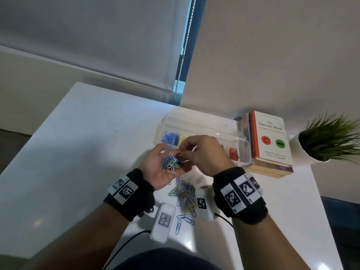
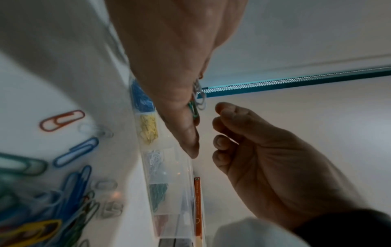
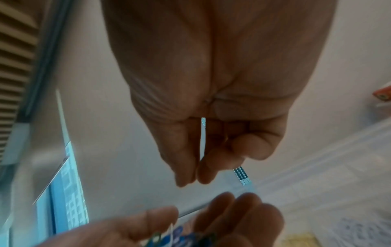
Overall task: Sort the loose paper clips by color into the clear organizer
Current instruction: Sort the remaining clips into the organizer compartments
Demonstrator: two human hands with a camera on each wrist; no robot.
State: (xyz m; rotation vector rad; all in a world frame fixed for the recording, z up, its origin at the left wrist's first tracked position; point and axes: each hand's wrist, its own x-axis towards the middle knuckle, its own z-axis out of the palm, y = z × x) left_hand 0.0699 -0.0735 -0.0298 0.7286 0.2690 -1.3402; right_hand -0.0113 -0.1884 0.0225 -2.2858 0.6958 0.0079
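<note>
Over white table (image 1: 81, 145), left hand (image 1: 161, 166) cups clips (image 1: 171, 162); right hand (image 1: 202, 152) seemingly pinching.

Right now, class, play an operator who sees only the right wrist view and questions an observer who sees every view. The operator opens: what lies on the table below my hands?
Observer: A pile of loose paper clips lies on the white table, nearer the person than both hands.
Operator: Which colours are sorted already?
Observer: The clear organizer holds blue clips at its left end and red clips at its right.
Operator: What is past that right end?
Observer: A stack of books, then a potted plant.
</note>
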